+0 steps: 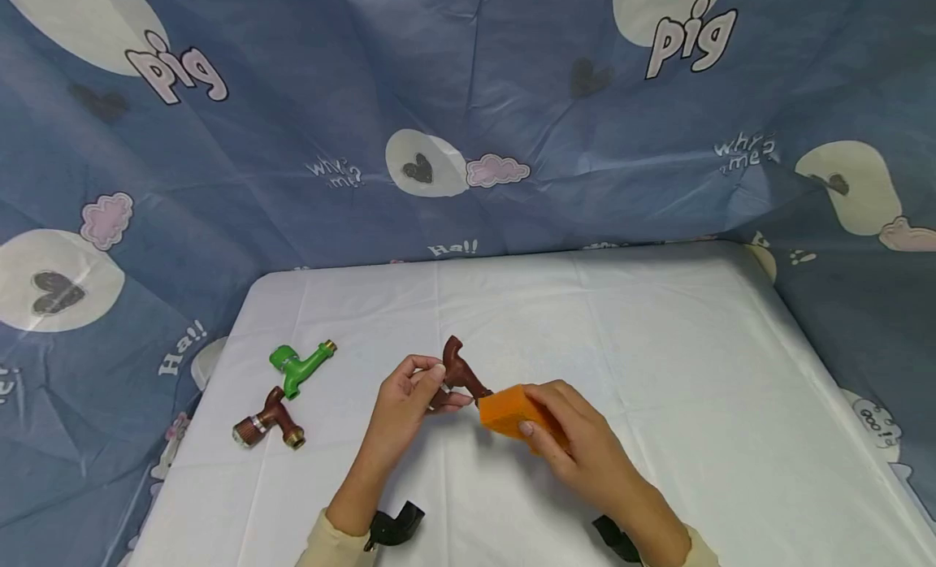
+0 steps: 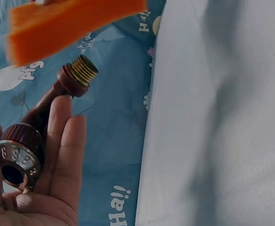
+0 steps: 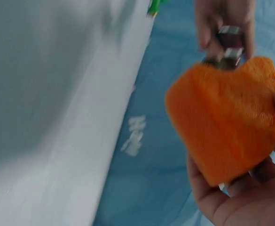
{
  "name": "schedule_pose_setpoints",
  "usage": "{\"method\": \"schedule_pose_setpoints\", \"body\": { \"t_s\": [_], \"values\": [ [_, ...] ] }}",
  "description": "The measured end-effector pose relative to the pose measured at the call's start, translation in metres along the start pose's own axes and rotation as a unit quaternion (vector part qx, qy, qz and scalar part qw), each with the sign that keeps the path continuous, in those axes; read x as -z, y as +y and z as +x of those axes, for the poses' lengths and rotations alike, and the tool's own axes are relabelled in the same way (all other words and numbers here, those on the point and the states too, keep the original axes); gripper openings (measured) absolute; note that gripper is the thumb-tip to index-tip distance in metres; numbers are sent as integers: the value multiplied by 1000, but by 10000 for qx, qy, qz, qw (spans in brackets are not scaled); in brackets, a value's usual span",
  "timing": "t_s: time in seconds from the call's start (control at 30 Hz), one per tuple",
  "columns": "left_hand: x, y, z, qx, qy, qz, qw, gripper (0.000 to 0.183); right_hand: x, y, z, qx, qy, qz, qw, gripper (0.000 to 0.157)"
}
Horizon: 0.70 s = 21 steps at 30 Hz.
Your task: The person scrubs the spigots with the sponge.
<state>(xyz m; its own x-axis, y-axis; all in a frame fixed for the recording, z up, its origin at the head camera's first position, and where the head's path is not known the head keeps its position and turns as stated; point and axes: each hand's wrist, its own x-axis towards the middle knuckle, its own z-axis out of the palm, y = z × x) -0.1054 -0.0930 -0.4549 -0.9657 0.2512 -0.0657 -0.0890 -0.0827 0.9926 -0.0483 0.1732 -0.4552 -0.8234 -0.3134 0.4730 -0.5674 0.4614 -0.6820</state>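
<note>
Water tap [image 2: 39, 112], dark red-brown: brass threaded end [image 2: 82, 70], ribbed collar [image 2: 22, 136], silvery face with round opening; held in left hand [image 2: 57, 183], two fingers extended alongside. Sponge [image 2: 71, 26], orange, above the threads, gap showing. Printed cloth [image 2: 113, 117], blue, lettered "pig", "Ha!!". White cloth [image 2: 250, 165], right, shadowed.

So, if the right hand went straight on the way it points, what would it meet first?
Probably the brown tap in the left hand: the orange sponge in the right hand leads, and the tap's threaded end lies just beyond it. Depth is unclear, so it might pass beside.
</note>
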Motion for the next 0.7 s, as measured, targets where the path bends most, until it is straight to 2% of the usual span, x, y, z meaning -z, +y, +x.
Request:
{"method": "schedule_pose_setpoints", "body": {
  "t_s": [0.13,0.23,0.47,0.57,0.7],
  "values": [
    [-5,-1,0,116,155,32,9998,33,-14,-15,6,603,147,-150,9980,40],
    [-10,-1,1,199,247,203,9993,33,-26,-21,11,829,300,-518,9948,36],
    [-16,-2,1,464,504,546,9962,40,-44,-22,20,942,677,-1089,9873,31],
    [-15,-2,0,569,575,458,9957,43,-49,-20,19,924,728,-1338,9840,32],
    [-13,-2,0,630,425,130,9970,47,-53,-16,14,893,714,-1671,9793,34]
  ]
}}
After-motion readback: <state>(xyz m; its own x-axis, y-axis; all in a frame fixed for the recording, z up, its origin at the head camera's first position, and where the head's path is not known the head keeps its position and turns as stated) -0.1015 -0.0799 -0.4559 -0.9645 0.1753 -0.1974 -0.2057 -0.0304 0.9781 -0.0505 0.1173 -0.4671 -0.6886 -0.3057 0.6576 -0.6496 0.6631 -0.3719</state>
